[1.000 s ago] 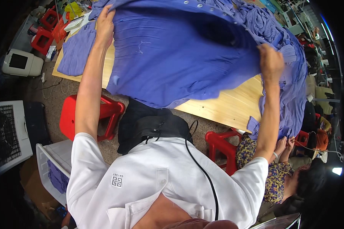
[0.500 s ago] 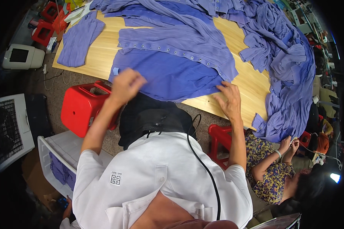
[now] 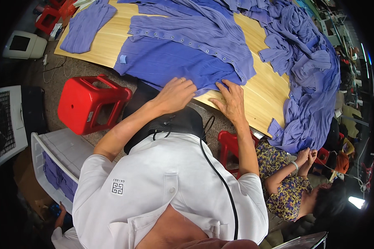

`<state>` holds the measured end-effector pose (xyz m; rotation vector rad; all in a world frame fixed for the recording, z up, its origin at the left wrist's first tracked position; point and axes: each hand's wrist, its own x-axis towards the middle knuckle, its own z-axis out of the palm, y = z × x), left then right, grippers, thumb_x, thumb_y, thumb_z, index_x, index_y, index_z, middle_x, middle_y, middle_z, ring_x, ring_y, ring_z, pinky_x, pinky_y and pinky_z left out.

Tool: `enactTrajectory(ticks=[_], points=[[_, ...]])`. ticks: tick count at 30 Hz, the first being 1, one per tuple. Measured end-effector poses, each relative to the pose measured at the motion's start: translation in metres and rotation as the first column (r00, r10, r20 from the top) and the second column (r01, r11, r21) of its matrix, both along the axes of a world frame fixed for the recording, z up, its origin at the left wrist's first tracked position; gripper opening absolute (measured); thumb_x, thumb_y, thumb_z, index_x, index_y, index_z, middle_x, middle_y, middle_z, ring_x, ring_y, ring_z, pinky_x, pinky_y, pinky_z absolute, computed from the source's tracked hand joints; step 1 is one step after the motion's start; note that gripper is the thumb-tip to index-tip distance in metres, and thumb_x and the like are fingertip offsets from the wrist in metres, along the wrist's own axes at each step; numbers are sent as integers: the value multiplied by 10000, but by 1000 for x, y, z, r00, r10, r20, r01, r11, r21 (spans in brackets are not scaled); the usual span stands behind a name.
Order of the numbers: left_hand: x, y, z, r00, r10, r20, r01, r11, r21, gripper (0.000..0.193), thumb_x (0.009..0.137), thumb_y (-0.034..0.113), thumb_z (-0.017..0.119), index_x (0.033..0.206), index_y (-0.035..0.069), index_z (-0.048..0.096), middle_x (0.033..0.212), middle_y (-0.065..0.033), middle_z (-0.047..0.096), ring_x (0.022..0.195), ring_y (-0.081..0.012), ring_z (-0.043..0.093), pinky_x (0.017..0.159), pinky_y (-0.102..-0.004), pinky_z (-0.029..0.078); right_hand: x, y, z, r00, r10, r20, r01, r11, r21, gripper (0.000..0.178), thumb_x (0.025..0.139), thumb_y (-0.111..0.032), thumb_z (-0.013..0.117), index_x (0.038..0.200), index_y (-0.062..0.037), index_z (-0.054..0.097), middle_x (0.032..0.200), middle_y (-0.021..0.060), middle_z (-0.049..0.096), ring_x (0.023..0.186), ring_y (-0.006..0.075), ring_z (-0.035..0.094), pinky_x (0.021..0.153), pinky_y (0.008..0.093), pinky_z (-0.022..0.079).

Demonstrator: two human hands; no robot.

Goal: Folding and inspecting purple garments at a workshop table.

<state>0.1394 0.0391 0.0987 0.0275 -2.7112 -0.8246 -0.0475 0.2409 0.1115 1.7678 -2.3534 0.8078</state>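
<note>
1. Tabletop (image 3: 266, 108), pale wood: carrying several purple-blue garments.
2. Garment heap (image 3: 307, 74), crumpled: crowding the right side of the tabletop.
3. Folded garment (image 3: 87, 27): lying at the left end.
4. Left red stool (image 3: 79, 103): standing beside the person; right red stool (image 3: 228, 146): showing partly behind the right forearm.
5. White bin (image 3: 36, 159): holding purple cloth (image 3: 56, 172), lower left.
6. Co-worker (image 3: 291, 195), floral top: bringing both hands together by the heap's near end.
7. Garment with round fasteners (image 3: 162, 58): lying before the person, darker part nearest.
8. Left hand (image 3: 176, 94): reaching across to the garment's near edge, fingers curling together; cannot tell whether they are clamping cloth.
9. Right hand (image 3: 230, 99): resting fingertips at the near right corner, thumb standing apart.
</note>
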Motion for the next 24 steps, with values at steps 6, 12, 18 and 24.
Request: enactTrajectory(ticks=[6, 12, 18, 24], points=[[-1, -1, 33, 983, -3, 184, -95, 848, 521, 237, 1080, 242, 617, 1136, 14, 651, 936, -227, 700, 871, -429, 692, 773, -508, 510, -11, -5, -23, 1000, -24, -19, 22, 996, -90, 177, 925, -110, 771, 1091, -65, 730, 1166, 102, 721, 1087, 315, 661, 1057, 501, 437], [32, -43, 47, 919, -148, 364, -58, 865, 498, 351, 949, 341, 801, 1085, 30, 714, 910, -214, 725, 866, -403, 709, 754, -455, 512, -58, 31, 16, 775, -187, 604, 196, 979, 52, 168, 1026, -161, 753, 991, 3, 750, 800, 6, 654, 743, 97, 544, 685, 291, 449], [83, -85, 22, 948, 295, 119, -308, 946, 104, 231, 778, 63, 738, 994, 15, 673, 913, -168, 663, 865, -387, 662, 764, -474, 512, -96, 48, 27, 729, -261, 634, 146, 963, 228, 219, 1006, -202, 796, 954, 7, 755, 744, -50, 581, 701, 61, 463, 631, 268, 388], [95, -119, 48, 927, 272, 257, -338, 904, 261, 222, 775, 60, 719, 982, 8, 658, 852, -195, 675, 800, -375, 687, 745, -439, 526, -112, 55, 32, 810, -341, 477, 230, 933, 277, 245, 971, -205, 834, 923, 21, 752, 692, -35, 565, 670, 77, 481, 610, 288, 402]])
